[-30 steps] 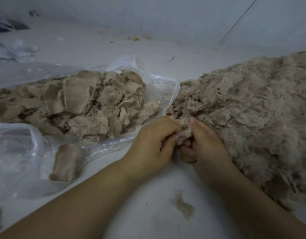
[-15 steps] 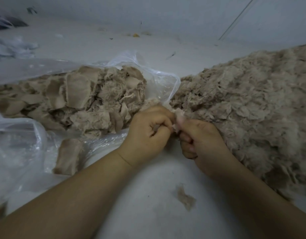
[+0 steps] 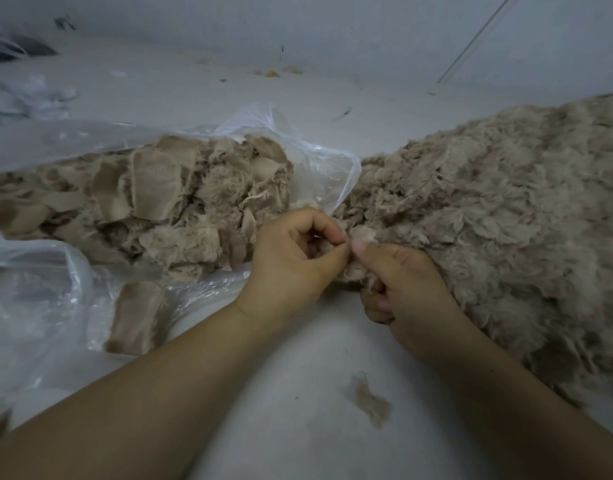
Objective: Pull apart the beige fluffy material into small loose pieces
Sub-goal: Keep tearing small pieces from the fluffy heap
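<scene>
On a pale grey floor (image 3: 298, 427) meeting a grey wall, two bare hands — left hand (image 3: 291, 261) and right hand (image 3: 405, 285) — pinch one small beige tuft (image 3: 362, 237) between curled fingers. Two heaps flank them: chunky fabric-backed pieces (image 3: 152, 199) on a clear plastic bag (image 3: 319, 168), and a fluffy shredded pile (image 3: 499, 220) toward the floor's right edge.

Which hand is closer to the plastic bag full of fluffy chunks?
Left. The left hand sits right at the bag mouth, beside the chunks. The right hand is farther, against the loose pile.
</scene>
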